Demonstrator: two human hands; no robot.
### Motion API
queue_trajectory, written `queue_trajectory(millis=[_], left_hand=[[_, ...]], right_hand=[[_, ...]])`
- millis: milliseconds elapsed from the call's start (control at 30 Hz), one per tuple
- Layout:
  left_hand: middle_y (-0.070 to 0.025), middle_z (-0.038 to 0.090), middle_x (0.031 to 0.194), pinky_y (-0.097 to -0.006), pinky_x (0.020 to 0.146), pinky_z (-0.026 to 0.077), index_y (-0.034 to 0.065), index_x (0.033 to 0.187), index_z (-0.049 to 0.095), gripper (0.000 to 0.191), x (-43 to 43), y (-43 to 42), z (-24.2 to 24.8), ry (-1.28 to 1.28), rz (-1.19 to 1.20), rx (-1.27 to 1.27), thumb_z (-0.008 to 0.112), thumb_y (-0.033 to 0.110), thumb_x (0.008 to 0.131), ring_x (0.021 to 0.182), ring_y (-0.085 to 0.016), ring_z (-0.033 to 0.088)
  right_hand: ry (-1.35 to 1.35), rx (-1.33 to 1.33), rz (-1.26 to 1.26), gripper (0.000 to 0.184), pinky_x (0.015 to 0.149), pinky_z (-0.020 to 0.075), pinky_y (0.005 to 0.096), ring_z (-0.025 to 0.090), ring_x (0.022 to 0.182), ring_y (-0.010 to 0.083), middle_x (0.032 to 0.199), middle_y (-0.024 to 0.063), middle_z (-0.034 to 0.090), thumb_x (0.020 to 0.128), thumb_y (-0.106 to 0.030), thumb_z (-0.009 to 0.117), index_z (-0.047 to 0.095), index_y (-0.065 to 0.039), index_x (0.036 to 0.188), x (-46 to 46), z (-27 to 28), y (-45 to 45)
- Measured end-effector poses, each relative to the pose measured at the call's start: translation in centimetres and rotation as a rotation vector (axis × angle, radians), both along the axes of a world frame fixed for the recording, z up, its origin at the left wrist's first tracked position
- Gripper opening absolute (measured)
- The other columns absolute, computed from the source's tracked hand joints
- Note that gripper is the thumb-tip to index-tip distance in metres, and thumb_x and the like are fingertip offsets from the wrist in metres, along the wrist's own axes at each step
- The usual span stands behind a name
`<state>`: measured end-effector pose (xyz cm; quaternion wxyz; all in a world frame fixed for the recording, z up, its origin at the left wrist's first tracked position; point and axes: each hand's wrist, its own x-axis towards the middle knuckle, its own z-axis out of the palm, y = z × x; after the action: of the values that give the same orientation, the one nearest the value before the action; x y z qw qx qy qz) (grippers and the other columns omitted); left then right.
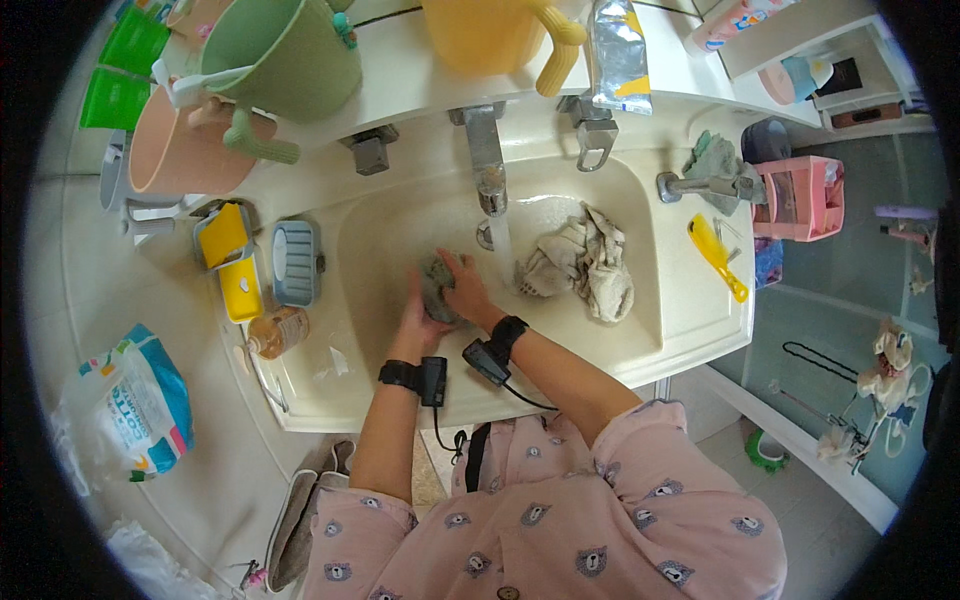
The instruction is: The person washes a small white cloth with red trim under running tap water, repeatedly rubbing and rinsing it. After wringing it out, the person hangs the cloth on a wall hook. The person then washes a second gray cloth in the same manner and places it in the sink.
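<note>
Over the cream washbasin (352, 360), a grey-green bunched cloth (434, 289) is held between both hands. From the left and below, my left hand (420, 322) supports it. My right hand (469, 289) presses on it from the right, fingers curled over its top. Water (501, 247) runs from the metal tap (487, 150) just right of the hands, beside the drain (485, 235). Farther right in the basin lies a wet, crumpled whitish cloth (581, 266), apart from my hands. The underside of the held cloth is hidden.
Left of the bowl stand a grey soap dish (295, 264), yellow sponge holder (240, 289) and amber bottle (279, 332). Plastic cups, green (300, 67) and yellow (480, 37), stand behind. A yellow comb (716, 255) and a metal spout (701, 186) are at right.
</note>
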<state>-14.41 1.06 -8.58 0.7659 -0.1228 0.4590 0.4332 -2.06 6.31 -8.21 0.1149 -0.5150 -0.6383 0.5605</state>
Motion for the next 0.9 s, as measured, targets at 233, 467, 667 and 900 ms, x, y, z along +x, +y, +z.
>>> queue_trajectory(millis=[233,467,667,900], left_hand=[[-0.0072,0.055,0.115,-0.0278,0.088,0.042,0.0077,0.124,0.048,0.069,-0.7,-0.6,2.7,0.512,0.007,0.207,0.046,0.064,0.083,0.104,-0.019,0.053],[-0.0064,0.057,0.110,-0.0367,0.082,0.046,0.0045,0.118,0.051,0.050,3.4,1.5,4.0,0.445,0.276,-0.146,0.060,0.040,0.085,0.094,-0.022,0.056],[-0.0075,0.059,0.104,-0.0313,0.075,0.046,0.0016,0.111,0.054,0.047,4.2,0.2,6.0,0.588,0.032,0.064,0.072,0.026,0.075,0.088,-0.019,0.057],[-0.0052,0.057,0.098,-0.0284,0.071,0.045,0.0047,0.085,0.061,0.027,-0.9,-3.0,9.8,1.225,-0.384,0.191,0.077,0.011,0.064,0.087,-0.015,0.054]], right_hand=[[0.318,0.010,-0.018,0.059,0.090,0.0415,0.0375,0.054,0.104,0.0312,0.112,0.0226,0.055,0.076,-0.036,0.066,0.049,-0.002,0.120,-0.2,6.0,-1.9],[-0.156,0.186,-0.143,0.043,0.069,0.0478,0.0431,0.060,0.076,0.0405,0.083,0.0265,0.061,0.085,-0.039,0.054,0.060,0.003,0.091,0.7,5.5,-0.9],[-0.104,-0.073,-0.232,0.044,0.076,0.0469,0.0402,0.059,0.086,0.0354,0.091,0.0244,0.060,0.083,-0.040,0.058,0.063,0.003,0.091,5.3,2.1,1.1],[-0.037,0.210,-0.129,0.026,0.081,0.0465,0.0373,0.054,0.103,0.0321,0.117,0.0188,0.054,0.077,-0.030,0.066,0.068,-0.006,0.086,11.0,3.4,0.3]])
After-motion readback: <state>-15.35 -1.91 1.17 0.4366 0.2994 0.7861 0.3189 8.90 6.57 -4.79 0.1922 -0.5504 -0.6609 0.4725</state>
